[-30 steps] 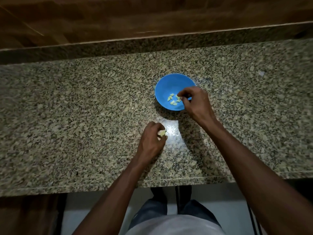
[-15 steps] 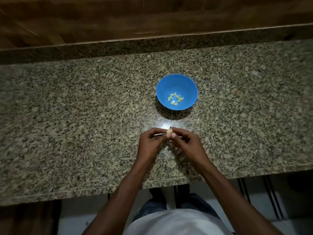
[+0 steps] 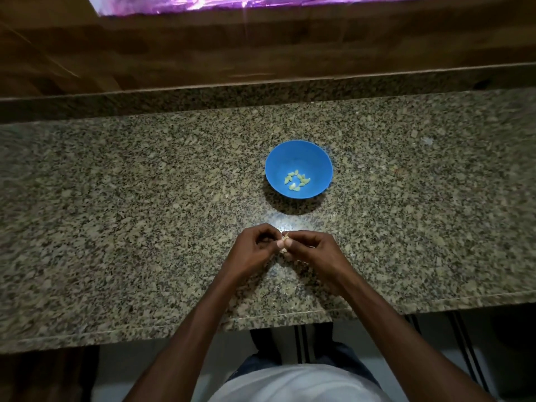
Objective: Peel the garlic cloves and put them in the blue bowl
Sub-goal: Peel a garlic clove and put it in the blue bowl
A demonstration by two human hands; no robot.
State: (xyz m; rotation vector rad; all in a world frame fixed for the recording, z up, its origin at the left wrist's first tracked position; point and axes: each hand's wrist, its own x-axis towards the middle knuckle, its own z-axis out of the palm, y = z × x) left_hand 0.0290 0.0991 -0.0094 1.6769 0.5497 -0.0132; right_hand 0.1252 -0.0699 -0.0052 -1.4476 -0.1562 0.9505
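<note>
Two hands, left (image 3: pixel 255 248) and right (image 3: pixel 311 249), meet over the worktop (image 3: pixel 116 227) near its front edge, fingers pinching one garlic clove (image 3: pixel 284 242) between them; most of it is hidden. Bowl (image 3: pixel 298 158) stands just beyond, apart from the hands, holding peeled cloves (image 3: pixel 297 179). Bare worktop extends to both sides.

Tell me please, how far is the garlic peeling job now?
Done: several pale peeled garlic cloves already lie in the round blue plastic bowl on the speckled granite counter. In hand: the left hand and right hand together pinch one more clove, apparently peeling it. Left: finishing it and dropping it in; no other unpeeled garlic is visible.
</note>
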